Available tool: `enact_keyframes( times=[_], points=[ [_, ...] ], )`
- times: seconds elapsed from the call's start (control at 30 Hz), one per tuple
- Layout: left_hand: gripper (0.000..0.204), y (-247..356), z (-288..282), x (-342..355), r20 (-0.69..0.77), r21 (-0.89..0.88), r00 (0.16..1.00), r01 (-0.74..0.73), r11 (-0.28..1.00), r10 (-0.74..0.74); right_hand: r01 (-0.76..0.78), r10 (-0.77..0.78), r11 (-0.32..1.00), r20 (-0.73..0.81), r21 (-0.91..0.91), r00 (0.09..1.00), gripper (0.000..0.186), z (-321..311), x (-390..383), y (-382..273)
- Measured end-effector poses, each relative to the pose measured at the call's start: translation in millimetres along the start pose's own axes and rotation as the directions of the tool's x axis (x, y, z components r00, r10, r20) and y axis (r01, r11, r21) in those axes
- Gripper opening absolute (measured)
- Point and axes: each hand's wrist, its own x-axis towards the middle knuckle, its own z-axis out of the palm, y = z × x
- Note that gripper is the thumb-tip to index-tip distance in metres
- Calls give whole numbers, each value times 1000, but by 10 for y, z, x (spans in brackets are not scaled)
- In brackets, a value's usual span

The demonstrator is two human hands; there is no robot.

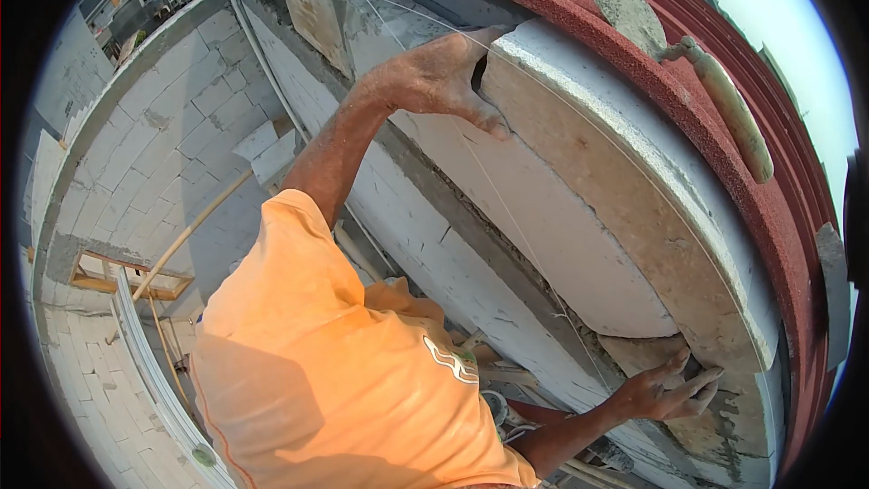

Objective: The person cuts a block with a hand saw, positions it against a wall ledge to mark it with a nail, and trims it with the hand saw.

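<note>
A long, light aerated concrete block point(625, 190) with a brown-stained face and a white top lies in the upper course of the wall. My left hand point(444, 77) grips its left end, fingers over the top and thumb on the face, with a dark gap beside the palm. At the lower right, my right hand point(670, 389) has its half-bent fingers at the block's bottom edge near its other end. How firmly they hold there is partly hidden. Below lies a pale block point(543, 226). A thin white string line runs across the block's face.
A mortar-covered trowel point(674, 59) rests on the red metal roof edge point(652, 91) behind the block. A grey flat piece point(831, 294) leans at the far right. Block walls point(172, 118), poles and a wooden-framed opening point(127, 276) lie below on the left.
</note>
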Motion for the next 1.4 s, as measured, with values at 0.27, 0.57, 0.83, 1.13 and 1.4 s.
enact_keyframes(
  times=[0.27, 0.57, 0.83, 1.13, 1.4],
  points=[
    [95, 12, 8, -44, -15, 44, 999, -34, 998, 34, -19, 19, 1000, 55, -5, 998, 52, -55, -2, -6],
    [88, -223, 190, -288, -201, 603, 907, -184, 776, 371, 7, -9, 999, 40, 51, 999, 48, -63, 72, -46],
    [75, -277, 267, -467, -372, 585, 845, -107, 804, 383, -11, 5, 993, 49, 117, 999, 44, -70, 68, 24],
    [66, -292, 276, -318, -214, 549, 901, -208, 809, 378, -158, 143, 972, 99, 174, 985, 43, -291, -2, -76],
    [65, -423, 288, -256, -250, 523, 893, -200, 829, 373, -447, 447, 894, -7, -19, 894, 40, -683, -663, 117]
  ],
)
